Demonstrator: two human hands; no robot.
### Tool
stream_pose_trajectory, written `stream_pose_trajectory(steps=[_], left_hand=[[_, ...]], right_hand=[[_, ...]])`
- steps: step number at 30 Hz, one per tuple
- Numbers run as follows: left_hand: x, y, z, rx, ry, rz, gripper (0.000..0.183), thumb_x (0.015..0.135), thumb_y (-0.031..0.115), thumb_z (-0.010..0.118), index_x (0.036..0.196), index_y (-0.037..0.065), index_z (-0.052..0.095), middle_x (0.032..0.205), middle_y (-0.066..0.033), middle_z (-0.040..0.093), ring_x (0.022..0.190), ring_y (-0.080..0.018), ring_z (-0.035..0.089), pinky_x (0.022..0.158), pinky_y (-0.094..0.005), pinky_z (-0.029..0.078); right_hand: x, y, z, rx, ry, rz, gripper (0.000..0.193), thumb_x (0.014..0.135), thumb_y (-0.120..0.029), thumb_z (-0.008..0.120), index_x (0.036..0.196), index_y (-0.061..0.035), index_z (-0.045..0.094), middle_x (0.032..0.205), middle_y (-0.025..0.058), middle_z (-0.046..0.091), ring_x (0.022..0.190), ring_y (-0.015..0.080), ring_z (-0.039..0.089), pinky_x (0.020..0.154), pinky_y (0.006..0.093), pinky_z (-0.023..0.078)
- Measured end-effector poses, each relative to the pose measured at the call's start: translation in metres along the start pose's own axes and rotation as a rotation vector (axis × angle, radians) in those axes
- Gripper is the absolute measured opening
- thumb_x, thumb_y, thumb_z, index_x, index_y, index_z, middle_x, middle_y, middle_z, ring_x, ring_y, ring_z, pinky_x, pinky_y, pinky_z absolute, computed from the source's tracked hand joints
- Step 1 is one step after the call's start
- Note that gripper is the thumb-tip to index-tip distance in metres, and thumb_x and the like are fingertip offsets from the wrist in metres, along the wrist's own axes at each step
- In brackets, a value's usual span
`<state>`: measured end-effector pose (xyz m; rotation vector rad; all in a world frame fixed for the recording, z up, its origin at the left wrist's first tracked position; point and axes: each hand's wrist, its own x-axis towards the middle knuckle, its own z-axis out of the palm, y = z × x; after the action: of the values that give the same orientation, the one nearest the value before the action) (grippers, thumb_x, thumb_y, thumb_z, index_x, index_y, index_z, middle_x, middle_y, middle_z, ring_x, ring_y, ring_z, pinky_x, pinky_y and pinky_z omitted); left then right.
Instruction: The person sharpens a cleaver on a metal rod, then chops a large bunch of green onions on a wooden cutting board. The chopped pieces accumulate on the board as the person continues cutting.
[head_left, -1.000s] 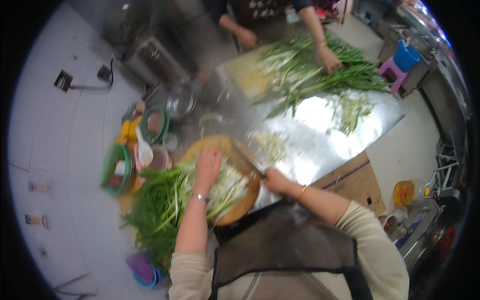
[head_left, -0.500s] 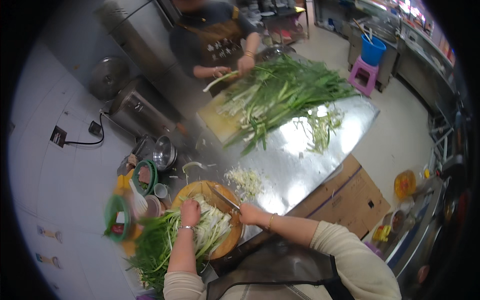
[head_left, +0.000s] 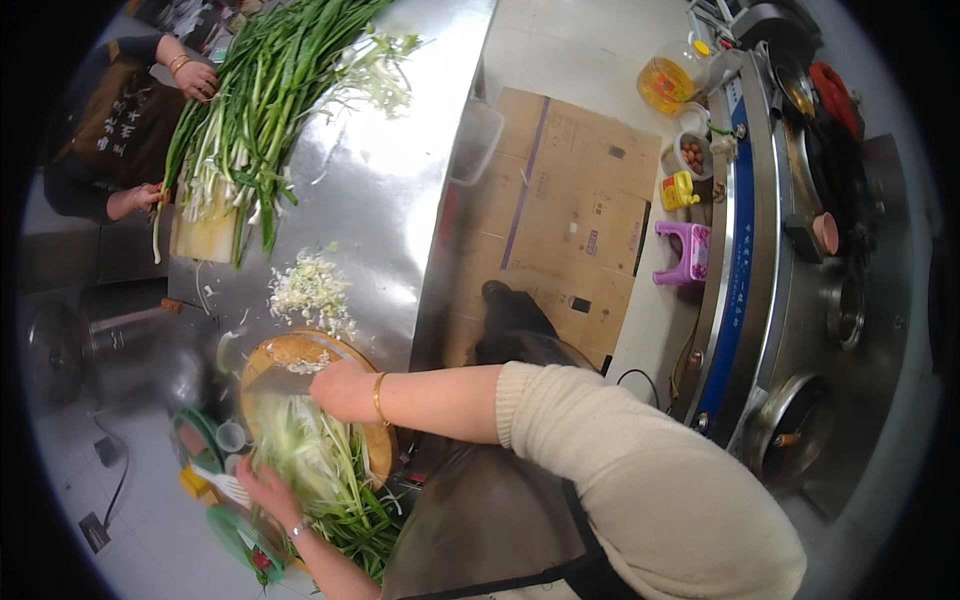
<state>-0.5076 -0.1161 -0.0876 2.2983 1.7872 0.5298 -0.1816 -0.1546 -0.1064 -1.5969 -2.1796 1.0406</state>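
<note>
My right hand (head_left: 342, 390) is closed around a knife handle, and the blurred blade (head_left: 275, 385) is over a round wooden cutting board (head_left: 300, 350). My left hand (head_left: 265, 490) presses down on a bundle of green onions (head_left: 320, 470) that lies across the board, with its leafy ends hanging off the near edge. A heap of chopped white pieces (head_left: 315, 290) sits on the steel table (head_left: 400, 190) just beyond the board.
Across the table a co-worker's hands (head_left: 195, 80) handle a big pile of green onions (head_left: 260, 100) on a rectangular board (head_left: 205, 235). Green bowls (head_left: 200, 440) sit left of my board. Cardboard (head_left: 570, 210), a purple stool (head_left: 685, 250) and a stove (head_left: 780, 300) lie to the right.
The view has swung and rotated toward the right, so the stove and floor are in sight. My hands stay at the round board, the left one drawn back along the greens.
</note>
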Motion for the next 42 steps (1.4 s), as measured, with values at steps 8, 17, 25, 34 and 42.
stream_pose_trajectory(steps=[8,17,25,34,42], left_hand=[[-0.021,0.057,-0.008,0.124,0.069,0.172,0.034,0.091,0.005,0.048,0.124,-0.003,0.045,0.123,-0.0164,0.046,0.115,-0.0292,0.046,0.099,-0.0374,0.037],[-0.039,0.111,0.016,0.082,0.126,0.063,0.036,0.082,0.005,0.056,0.117,-0.002,0.049,0.124,-0.0204,0.047,0.118,-0.0365,0.043,0.103,-0.0442,0.032],[-0.062,0.137,0.035,0.139,0.064,-0.029,0.044,0.079,0.011,0.06,0.118,-0.003,0.046,0.124,-0.023,0.044,0.115,-0.0391,0.041,0.1,-0.0478,0.033],[-0.079,0.129,0.092,0.432,-0.117,0.253,0.075,0.077,0.032,0.067,0.134,-0.003,0.035,0.14,-0.0217,0.034,0.131,-0.0356,0.031,0.108,-0.058,0.019],[-0.068,0.099,0.106,0.585,-0.064,0.364,0.049,0.086,0.02,0.048,0.13,0.0,0.045,0.139,-0.0179,0.039,0.132,-0.0302,0.033,0.106,-0.0527,0.025]], right_hand=[[0.001,0.005,0.006,-0.003,-0.043,-0.057,0.018,0.075,-0.012,0.065,0.091,-0.0062,0.072,0.093,0.0111,0.069,0.086,0.0248,0.068,0.067,0.0352,0.055],[0.01,0.03,-0.018,0.18,-0.115,0.018,0.013,0.078,-0.008,0.059,0.084,-0.0013,0.068,0.089,0.0178,0.067,0.086,0.0314,0.066,0.074,0.0398,0.054],[0.034,0.029,-0.037,0.06,-0.297,0.113,0.021,0.078,-0.012,0.059,0.091,0.0026,0.065,0.094,0.0217,0.066,0.089,0.0353,0.064,0.078,0.0422,0.052],[0.032,0.025,-0.029,0.034,-0.14,0.095,0.018,0.075,-0.007,0.052,0.08,0.0058,0.064,0.083,0.0284,0.063,0.083,0.0412,0.062,0.076,0.0455,0.051],[0.023,0.006,-0.018,-0.046,-0.124,0.183,0.018,0.075,-0.01,0.051,0.084,0.0027,0.059,0.084,0.0264,0.062,0.084,0.0423,0.061,0.075,0.0477,0.049]])
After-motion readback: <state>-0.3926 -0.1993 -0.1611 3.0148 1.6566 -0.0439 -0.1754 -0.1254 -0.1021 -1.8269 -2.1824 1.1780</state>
